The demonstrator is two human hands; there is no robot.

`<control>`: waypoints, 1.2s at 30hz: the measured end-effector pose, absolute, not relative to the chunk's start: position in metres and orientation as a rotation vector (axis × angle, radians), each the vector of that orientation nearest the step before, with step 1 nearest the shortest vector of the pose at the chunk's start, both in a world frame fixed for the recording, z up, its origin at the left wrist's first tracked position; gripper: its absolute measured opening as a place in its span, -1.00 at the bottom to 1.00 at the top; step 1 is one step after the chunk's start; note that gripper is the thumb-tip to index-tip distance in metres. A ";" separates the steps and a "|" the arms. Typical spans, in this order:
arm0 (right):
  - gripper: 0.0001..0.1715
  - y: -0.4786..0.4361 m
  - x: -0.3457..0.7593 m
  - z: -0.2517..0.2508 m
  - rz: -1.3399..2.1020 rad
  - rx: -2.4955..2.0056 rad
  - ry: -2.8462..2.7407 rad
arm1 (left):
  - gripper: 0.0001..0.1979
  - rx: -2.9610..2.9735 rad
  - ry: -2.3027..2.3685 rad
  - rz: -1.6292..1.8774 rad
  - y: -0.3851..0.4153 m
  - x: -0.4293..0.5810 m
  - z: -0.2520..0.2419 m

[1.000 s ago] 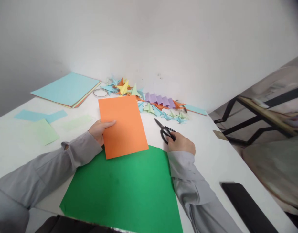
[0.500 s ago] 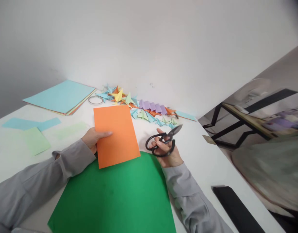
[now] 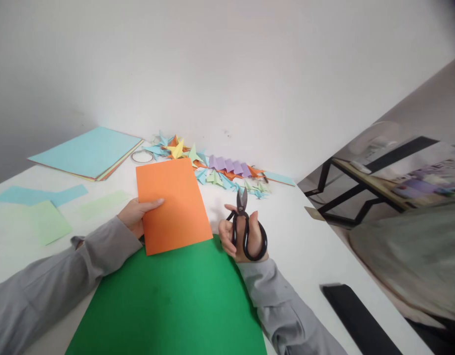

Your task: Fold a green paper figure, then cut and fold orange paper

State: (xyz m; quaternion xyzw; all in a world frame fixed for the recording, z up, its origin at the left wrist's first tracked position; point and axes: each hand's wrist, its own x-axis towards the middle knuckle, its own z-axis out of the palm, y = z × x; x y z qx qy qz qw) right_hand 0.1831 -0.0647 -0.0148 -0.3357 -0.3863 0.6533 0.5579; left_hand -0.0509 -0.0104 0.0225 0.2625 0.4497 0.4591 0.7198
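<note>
An orange paper sheet (image 3: 175,204) is pinched at its left edge by my left hand (image 3: 135,216), with the thumb lying on its front. Its lower edge overlaps the top of a large green sheet (image 3: 168,301). To the right, my right hand (image 3: 246,236) has its fingers around black-handled scissors (image 3: 242,203). Their blades point up and away, slightly parted, and do not touch the orange paper.
Light blue sheets (image 3: 90,150) are stacked at the back left, beside a ring (image 3: 142,156). Folded paper pieces (image 3: 227,165) line the wall. Blue (image 3: 38,195) and green (image 3: 50,222) scraps lie left. A black bar (image 3: 357,315) is at the right.
The scissors have turned in my right hand, from blades pointing up and right to nearly straight up. My left hand still holds the orange paper, now slightly further left in view.
</note>
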 end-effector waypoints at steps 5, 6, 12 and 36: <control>-0.32 -0.069 0.176 -0.011 1.616 -0.811 -0.937 | -0.66 0.506 0.973 0.994 -0.008 -0.053 0.023; -0.29 -0.070 0.175 -0.010 1.638 -0.819 -0.930 | -0.65 0.481 0.970 0.987 -0.008 -0.054 0.023; -0.20 -0.079 0.168 -0.005 1.850 -0.783 -0.906 | -0.65 0.380 0.935 1.004 0.001 -0.062 0.022; -0.13 -0.094 0.157 0.001 2.176 -0.525 -0.832 | -0.68 0.331 0.968 1.057 0.005 -0.065 0.027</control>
